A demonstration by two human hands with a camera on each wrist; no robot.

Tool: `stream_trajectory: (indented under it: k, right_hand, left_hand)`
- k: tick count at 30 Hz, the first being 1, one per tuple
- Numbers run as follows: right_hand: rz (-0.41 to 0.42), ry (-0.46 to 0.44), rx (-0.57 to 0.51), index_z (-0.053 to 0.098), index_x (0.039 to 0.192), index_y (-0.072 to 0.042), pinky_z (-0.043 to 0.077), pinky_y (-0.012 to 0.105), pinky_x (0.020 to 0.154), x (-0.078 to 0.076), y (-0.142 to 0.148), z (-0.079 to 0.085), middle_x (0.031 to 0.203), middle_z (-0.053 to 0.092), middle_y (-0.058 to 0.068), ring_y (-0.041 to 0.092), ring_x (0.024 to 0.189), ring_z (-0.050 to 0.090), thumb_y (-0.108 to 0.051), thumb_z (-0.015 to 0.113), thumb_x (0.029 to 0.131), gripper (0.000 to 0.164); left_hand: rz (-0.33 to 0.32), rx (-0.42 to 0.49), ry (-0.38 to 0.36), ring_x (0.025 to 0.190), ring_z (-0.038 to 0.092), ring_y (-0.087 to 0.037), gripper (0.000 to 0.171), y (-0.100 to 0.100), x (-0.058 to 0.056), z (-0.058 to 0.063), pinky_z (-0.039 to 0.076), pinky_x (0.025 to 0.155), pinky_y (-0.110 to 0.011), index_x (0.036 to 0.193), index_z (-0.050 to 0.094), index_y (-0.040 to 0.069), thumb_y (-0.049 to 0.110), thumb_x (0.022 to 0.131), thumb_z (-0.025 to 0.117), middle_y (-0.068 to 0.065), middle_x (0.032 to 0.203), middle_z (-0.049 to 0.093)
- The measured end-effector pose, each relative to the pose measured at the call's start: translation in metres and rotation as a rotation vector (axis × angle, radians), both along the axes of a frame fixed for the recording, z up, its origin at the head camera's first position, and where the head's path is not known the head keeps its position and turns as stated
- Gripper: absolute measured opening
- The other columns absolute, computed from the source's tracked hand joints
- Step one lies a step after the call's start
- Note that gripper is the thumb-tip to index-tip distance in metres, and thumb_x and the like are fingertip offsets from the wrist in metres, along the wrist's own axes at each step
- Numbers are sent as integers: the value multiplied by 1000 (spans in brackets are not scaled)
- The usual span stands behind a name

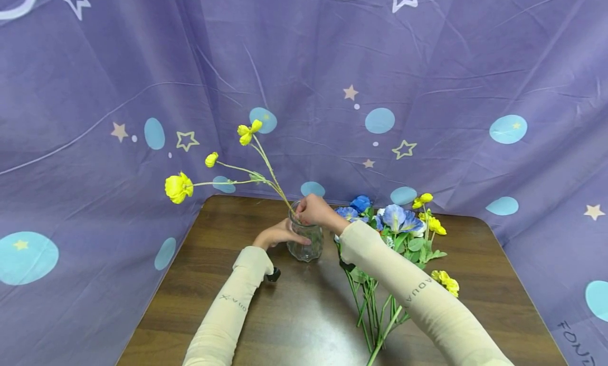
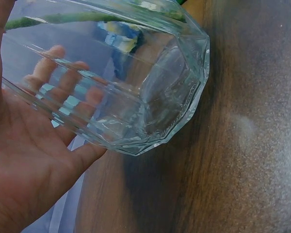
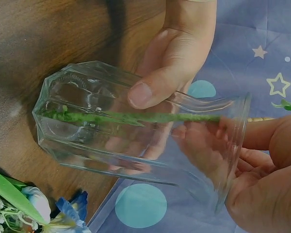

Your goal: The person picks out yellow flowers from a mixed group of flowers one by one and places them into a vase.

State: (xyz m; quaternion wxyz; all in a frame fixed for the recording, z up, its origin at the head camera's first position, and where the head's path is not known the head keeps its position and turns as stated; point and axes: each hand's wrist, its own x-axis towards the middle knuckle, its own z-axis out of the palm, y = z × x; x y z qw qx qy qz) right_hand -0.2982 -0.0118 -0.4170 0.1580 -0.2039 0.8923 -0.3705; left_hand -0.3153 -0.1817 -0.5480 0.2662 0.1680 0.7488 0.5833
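On the wooden table (image 1: 304,324), my left hand (image 1: 274,236) wrapped the glass vase (image 1: 305,240) to steady it while my right hand (image 1: 314,210) pinched the yellow flower stem (image 1: 266,168) at the rim, its end already inside. I judged the stem mid-placement; next called for letting it settle and taking another from the pile of flowers (image 1: 399,234) just beside.

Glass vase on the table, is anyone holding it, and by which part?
Yes. The left hand grips the glass vase round its body, thumb in front. The right hand pinches the yellow flower stem at the vase's rim.
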Motion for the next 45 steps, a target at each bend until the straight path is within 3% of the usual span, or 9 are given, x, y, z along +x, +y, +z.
stream_trajectory:
  k: [6,18,26,32,39,45]
  right_hand:
    - [12,42,20,75,79,1,39,18,54,1,-1,-1,59,61,3,9,54,48,3,65,90,15]
    - [9,67,31,74,73,-2,37,18,52,0,-1,-4,58,58,-1,8,51,45,5,64,87,18]
    - [-39,32,31,72,84,-2,45,18,55,2,0,1,74,69,5,11,63,54,4,67,84,8]
    - [-42,16,17,69,89,-3,47,18,60,4,1,6,84,71,7,13,73,57,5,66,82,11]
    - [-13,49,30,73,103,-1,53,20,61,4,5,15,93,76,14,15,68,65,0,65,90,16]
    - [10,94,78,74,105,-5,47,21,61,10,12,29,88,74,12,15,67,61,-13,65,97,14]
  left_hand:
    - [14,-10,-9,125,58,-21,73,1,1,1,47,112,-41,144,50,10,16,80,86,-9,142,60]
    - [2,14,-8,120,61,-19,70,1,3,2,50,108,-38,141,52,7,15,80,86,-10,137,64]
    - [7,12,0,124,59,-21,73,1,3,4,47,111,-41,144,49,8,15,80,85,-10,140,62]
    - [14,0,-3,125,59,-23,73,1,4,4,48,111,-42,143,50,9,18,80,86,-10,140,62]
    - [9,19,17,134,53,-28,80,1,4,3,40,118,-49,148,45,9,15,80,85,-12,147,56]
    - [-24,56,90,139,49,-31,73,2,3,2,40,118,-49,146,48,8,8,82,83,-14,151,52]
